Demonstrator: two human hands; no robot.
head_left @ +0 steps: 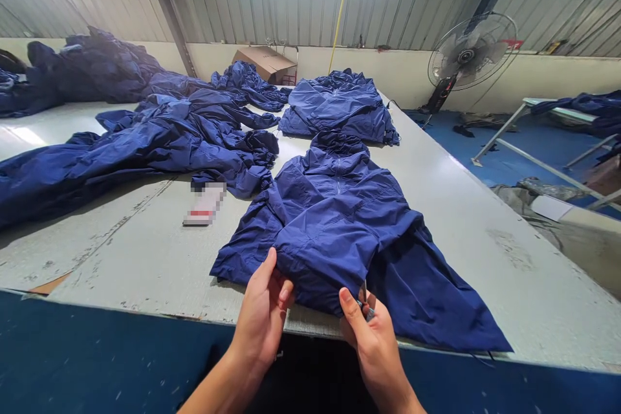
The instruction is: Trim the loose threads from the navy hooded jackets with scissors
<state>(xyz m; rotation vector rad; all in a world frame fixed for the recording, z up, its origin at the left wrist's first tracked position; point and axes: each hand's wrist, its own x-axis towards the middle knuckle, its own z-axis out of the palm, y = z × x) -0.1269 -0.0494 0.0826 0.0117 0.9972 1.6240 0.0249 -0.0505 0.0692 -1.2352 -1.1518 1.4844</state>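
Note:
A navy-blue hooded jacket (pixel 334 213) lies spread on the white table, its hood away from me and its hem at the near edge. My left hand (pixel 264 304) is closed on the hem left of centre, thumb on top and fingers under the fabric. My right hand (pixel 371 333) is closed at the hem further right, its thumb on the cloth. Tucked in that hand are small thread snips (pixel 365 291), pointed blade up against the fabric; most of them is hidden by the fingers. The jacket's sleeves spread out to both sides.
Another navy jacket pile (pixel 339 103) lies behind this one. Loose navy garments (pixel 169 136) cover the table's left side, near a flat, pixelated object (pixel 206 204). A cardboard box (pixel 266 65) and a standing fan (pixel 466 55) are beyond the table (pixel 485 252); a metal-framed stand (pixel 538 171) is at right.

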